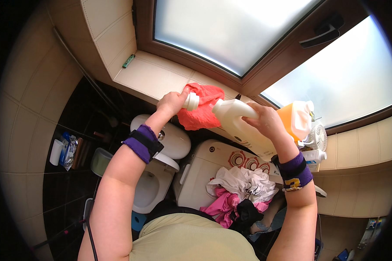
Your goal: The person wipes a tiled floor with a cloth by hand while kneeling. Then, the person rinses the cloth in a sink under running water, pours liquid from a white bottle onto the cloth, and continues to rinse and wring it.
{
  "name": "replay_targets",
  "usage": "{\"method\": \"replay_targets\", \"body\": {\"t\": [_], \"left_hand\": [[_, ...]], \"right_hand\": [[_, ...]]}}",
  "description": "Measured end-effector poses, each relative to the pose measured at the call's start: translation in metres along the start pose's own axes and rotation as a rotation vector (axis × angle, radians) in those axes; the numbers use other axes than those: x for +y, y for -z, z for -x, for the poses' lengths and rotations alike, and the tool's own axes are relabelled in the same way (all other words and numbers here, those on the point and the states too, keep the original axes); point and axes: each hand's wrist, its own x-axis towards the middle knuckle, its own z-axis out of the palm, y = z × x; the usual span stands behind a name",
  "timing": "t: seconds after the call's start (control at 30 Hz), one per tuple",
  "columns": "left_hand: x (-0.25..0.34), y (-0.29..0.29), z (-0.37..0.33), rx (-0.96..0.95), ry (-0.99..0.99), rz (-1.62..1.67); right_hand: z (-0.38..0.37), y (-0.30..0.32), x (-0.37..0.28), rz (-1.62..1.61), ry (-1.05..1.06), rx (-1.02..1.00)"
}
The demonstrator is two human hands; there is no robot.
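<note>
My left hand (pixel 173 102) is closed around a white cap (pixel 191 101). A large off-white jug (pixel 236 118) with a built-in handle is gripped by my right hand (pixel 268 122) at that handle. The jug is tilted, its uncapped mouth pointing left toward the cap, with a small gap between them. Behind both lies a coral-red cloth (pixel 201 116), draped over the edge of the window sill (pixel 148 76). Whether liquid is flowing, I cannot tell.
Below the jug stands a white washing machine (pixel 196 174) with white, pink and black clothes (pixel 244 191) heaped on it. Left of it is a toilet (pixel 150 187) with its lid raised. An orange jug (pixel 294 119), a small fan (pixel 319 137) and a white bottle (pixel 314 156) crowd the right.
</note>
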Motion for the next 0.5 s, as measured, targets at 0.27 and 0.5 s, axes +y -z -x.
{"method": "replay_targets", "body": {"t": [0.27,0.5], "left_hand": [[-0.0039,-0.0026,0.0004,0.004,-0.004,-0.006],[-0.0015,-0.0040,0.0041,-0.005,-0.006,0.004]], "right_hand": [[-0.0055,0.0010,0.0027,0.046,-0.026,-0.026],[-0.0083,0.0044,-0.0003,0.063,-0.022,-0.041]]}}
